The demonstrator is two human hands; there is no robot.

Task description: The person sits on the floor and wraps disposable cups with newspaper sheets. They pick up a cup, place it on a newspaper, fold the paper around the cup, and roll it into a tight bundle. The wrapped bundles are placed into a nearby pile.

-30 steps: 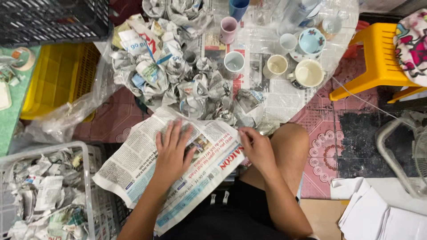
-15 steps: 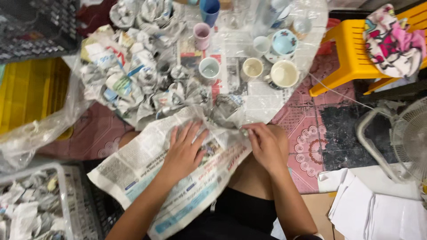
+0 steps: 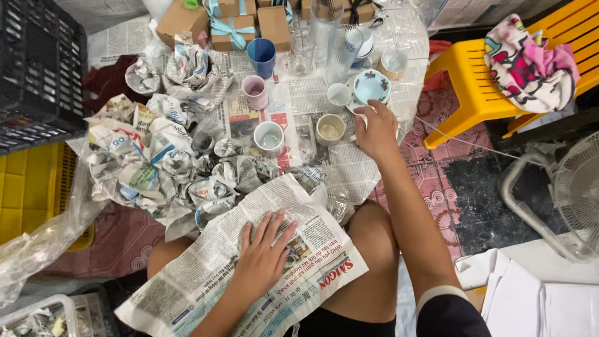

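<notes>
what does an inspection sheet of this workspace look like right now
surface: newspaper-covered floor, patterned red mat at the edges
job's things: flat newspaper sheet on the lap; small white cup among mugs
clutter: crumpled newspaper bundles, brown gift boxes, glasses
hands: left hand flat on the sheet; right hand on the cup
cables: thin white cord
surroundings: yellow plastic stool, black crate, white fan

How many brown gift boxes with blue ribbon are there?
3, all at the top: one box on the left, one box beside it, and one box on the right. More may be hidden past the picture's edge.
</notes>
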